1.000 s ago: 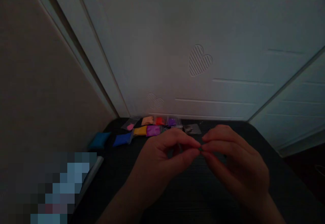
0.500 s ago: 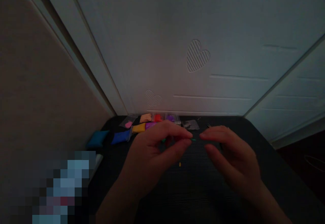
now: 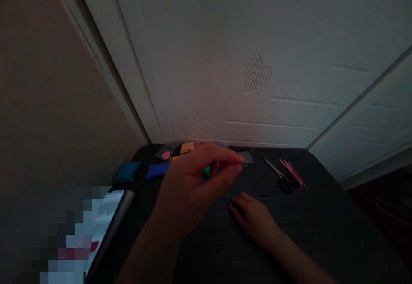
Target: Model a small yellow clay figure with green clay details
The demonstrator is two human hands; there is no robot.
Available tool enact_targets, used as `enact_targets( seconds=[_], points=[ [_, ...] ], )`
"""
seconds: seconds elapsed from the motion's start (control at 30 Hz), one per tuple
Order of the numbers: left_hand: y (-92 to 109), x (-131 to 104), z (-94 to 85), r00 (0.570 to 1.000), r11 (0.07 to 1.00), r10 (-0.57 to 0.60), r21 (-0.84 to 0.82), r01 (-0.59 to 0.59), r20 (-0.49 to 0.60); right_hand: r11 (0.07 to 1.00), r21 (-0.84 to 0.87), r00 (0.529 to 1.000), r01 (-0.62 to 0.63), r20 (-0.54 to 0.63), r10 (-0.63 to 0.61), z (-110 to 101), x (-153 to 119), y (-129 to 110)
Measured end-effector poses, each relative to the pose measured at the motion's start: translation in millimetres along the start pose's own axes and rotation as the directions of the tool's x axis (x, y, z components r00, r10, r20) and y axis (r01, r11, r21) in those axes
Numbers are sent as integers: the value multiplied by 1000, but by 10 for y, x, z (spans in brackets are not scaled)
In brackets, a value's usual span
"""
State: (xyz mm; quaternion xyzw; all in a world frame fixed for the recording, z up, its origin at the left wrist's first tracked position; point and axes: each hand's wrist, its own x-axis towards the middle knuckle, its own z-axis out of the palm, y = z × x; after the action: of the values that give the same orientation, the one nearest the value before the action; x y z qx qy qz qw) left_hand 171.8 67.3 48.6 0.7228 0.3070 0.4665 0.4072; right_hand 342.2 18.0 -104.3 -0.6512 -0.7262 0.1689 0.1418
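Note:
My left hand (image 3: 196, 185) is raised over the table, thumb and forefinger pinched on a thin green piece (image 3: 245, 164), perhaps modelling clay, whose tip sticks out past the fingertips. Lower and to the right, my right hand (image 3: 254, 217) rests at the dark tabletop (image 3: 206, 249). Its thumb and fingertips close around a small yellow piece (image 3: 231, 205), mostly covered by them. Through the gap in my left hand shows a larger green lump or packet (image 3: 206, 171).
Black-handled scissors (image 3: 279, 176) lie at the right beside several pink sticks (image 3: 292, 173). Along the back are a blue packet (image 3: 157, 170), a peach packet (image 3: 187, 147), a pink piece in clear plastic (image 3: 166, 155) and a teal packet (image 3: 128, 171). A lit screen (image 3: 104, 224) stands left. A white panel (image 3: 206, 61) rises behind.
My right hand has left the space beside my left hand and gone down to the yellow piece on the table, uncovering the scissors and pink sticks. The left hand keeps its pinch.

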Motion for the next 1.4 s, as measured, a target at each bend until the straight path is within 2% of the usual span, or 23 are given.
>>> enact_targets(
  seconds=[0.27, 0.37, 0.47, 0.57, 0.63, 0.7, 0.8, 0.87, 0.93, 1.03, 1.13, 1.4],
  points=[
    [3, 2, -25, 1000, 1000, 0, -9, 0, -5, 1000, 10, 999, -12, -37, 12, 35, 1, -15],
    [-13, -2, -25, 1000, 1000, -2, 6, 2, 6, 994, 112, 999, -3, -46, 8, 43, 3, -5],
    [-36, -2, -20, 1000, 1000, 8, 8, -8, 7, 949, 314, 1000, -20, -8, 24, -22, 41, -5],
    [-44, -8, -13, 1000, 1000, -5, 7, 5, 17, 831, 554, 999, -51, 28, 43, -271, 95, -41],
    [-34, -18, -8, 999, 1000, -11, 12, 11, 41, 717, 698, 999, 0, -24, 24, -541, 106, -99],
    [-18, -30, -2, 998, 1000, 11, 8, -12, 57, 589, 800, 992, 117, -118, -37, -838, 86, -187],
    [-5, -44, 9, 993, 997, 74, -28, -72, 92, 350, 871, 937, 345, -299, -179, -1184, 19, -358],
    [-9, -47, 17, 984, 992, 112, -72, -103, 139, 238, 909, 932, 342, -295, -210, -1294, -18, -466],
    [-15, -49, 26, 972, 985, 140, -122, -119, 186, 174, 937, 940, 302, -263, -217, -1319, -32, -537],
    [-4, -52, 43, 959, 982, 129, -164, -90, 251, 137, 958, 951, 250, -217, -221, -1296, -16, -558],
    [27, -50, 67, 948, 987, 67, -160, -17, 311, 137, 963, 942, 233, -189, -276, -1293, 4, -513],
    [12, -41, 107, 947, 990, 32, -142, 15, 319, 168, 961, 955, 221, -178, -237, -1313, -50, -471]
  ],
)
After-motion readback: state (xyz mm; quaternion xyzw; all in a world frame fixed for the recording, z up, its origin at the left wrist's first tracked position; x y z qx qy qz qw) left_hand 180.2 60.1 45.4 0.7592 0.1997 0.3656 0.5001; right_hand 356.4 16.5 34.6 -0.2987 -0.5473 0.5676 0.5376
